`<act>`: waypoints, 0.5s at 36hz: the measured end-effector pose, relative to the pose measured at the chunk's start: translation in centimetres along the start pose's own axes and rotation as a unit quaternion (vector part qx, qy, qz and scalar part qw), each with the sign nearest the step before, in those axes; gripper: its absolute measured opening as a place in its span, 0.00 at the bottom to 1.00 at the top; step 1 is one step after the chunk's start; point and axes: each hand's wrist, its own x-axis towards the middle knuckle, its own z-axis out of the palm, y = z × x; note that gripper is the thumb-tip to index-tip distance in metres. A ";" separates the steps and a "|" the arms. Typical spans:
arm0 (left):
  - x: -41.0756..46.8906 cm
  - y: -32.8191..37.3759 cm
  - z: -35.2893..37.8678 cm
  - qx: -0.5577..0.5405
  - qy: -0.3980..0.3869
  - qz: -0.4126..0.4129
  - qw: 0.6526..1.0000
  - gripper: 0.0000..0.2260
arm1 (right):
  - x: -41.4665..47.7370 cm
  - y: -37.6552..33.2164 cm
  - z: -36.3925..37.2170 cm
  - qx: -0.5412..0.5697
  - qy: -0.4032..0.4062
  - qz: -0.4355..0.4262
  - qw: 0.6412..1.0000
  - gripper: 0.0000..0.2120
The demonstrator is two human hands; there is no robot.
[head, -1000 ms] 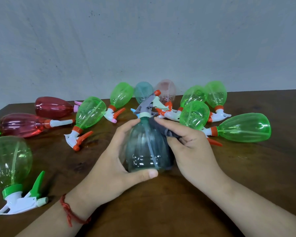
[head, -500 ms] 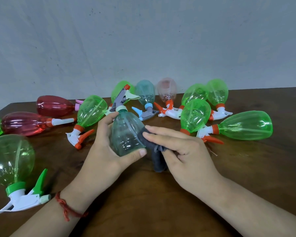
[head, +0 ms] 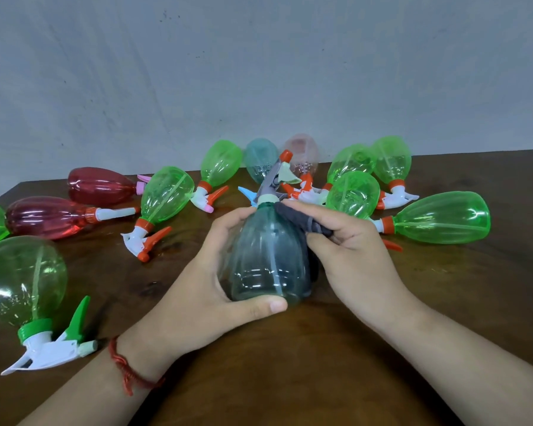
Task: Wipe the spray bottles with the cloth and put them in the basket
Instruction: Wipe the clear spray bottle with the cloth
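Observation:
A teal spray bottle (head: 266, 259) with a grey trigger head and orange nozzle stands tilted at the table's middle. My left hand (head: 203, 290) grips its body from the left, thumb under the base. My right hand (head: 348, 256) pinches a dark grey cloth (head: 302, 221) and presses it against the bottle's right shoulder near the neck. Several other spray bottles lie on their sides behind and to the left: green ones (head: 440, 218), red ones (head: 48, 216), a teal one (head: 260, 158) and a pale pink one (head: 302, 149). No basket is in view.
A dark wooden table (head: 290, 364) carries everything, ending at a grey wall (head: 259, 72). A large green bottle (head: 22, 281) with a white and green trigger lies near the left front. A red thread band sits on my left wrist.
The teal bottle has swung back from a leftward lean to nearly upright and closer to me. My right hand moved the cloth up from the bottle's lower side to its shoulder.

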 end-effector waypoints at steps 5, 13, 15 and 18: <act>0.0 0.1 0.1 0.041 -0.007 0.022 0.999 0.50 | -0.3 0.2 -0.1 -0.091 -0.011 -0.052 0.994 0.27; 0.8 -0.7 -0.3 -0.059 0.130 -0.026 0.989 0.45 | -1.1 0.3 0.4 -0.170 -0.052 -0.153 0.972 0.29; 1.0 -0.9 -0.5 -0.077 0.150 -0.038 0.985 0.44 | -1.3 0.2 0.4 -0.198 -0.062 -0.182 0.961 0.30; 1.1 -0.8 -0.2 -0.092 0.163 -0.049 0.981 0.45 | -1.2 0.3 0.5 -0.217 -0.060 -0.198 0.954 0.32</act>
